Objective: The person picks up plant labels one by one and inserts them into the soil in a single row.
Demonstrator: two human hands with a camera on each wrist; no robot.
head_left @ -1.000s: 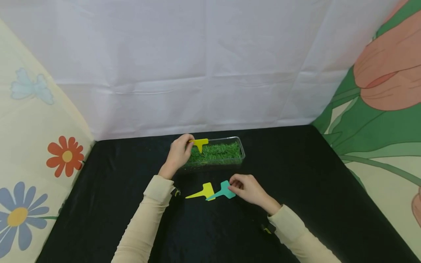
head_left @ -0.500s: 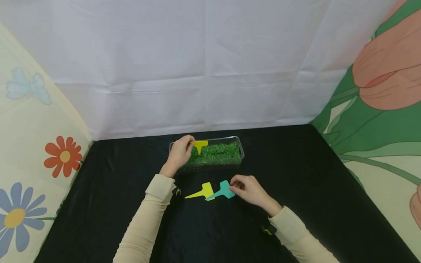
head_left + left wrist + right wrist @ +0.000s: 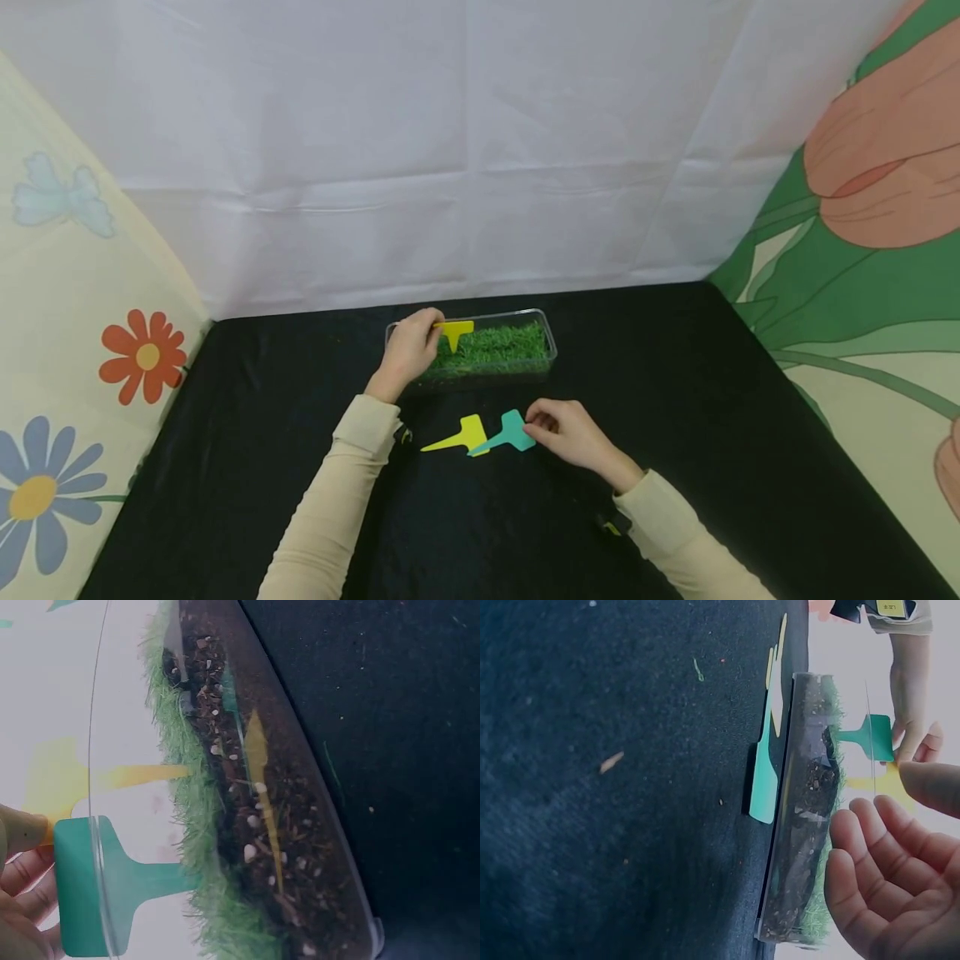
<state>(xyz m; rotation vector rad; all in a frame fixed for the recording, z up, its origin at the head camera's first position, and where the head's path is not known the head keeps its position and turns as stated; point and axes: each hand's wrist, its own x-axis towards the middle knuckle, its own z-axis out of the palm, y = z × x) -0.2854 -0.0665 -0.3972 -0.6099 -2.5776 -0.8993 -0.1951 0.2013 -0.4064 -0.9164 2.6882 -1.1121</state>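
Observation:
A yellow T-shaped plant label (image 3: 457, 329) stands in the grass of a clear planter box (image 3: 554, 350); my left hand (image 3: 408, 350) pinches its head. Beside it, a green plant label (image 3: 82, 892) is upright in the grass, hidden by my left hand in the head view. On the black cloth in front of the box lie a second yellow label (image 3: 471, 432) and a teal label (image 3: 513, 432), the teal one partly over the yellow. My right hand (image 3: 900, 885) hovers by the teal label's head, its loosely bent fingers holding nothing.
Short green grass (image 3: 513, 342) grows in dark soil (image 3: 277, 817) with white specks, seen through the box wall. A black cloth (image 3: 720, 433) covers the table. A white sheet (image 3: 465, 150) hangs behind, with flower-printed cloths at both sides.
My left hand and the yellow label in it have come down slightly toward the grass. The right hand and the labels on the cloth have hardly moved.

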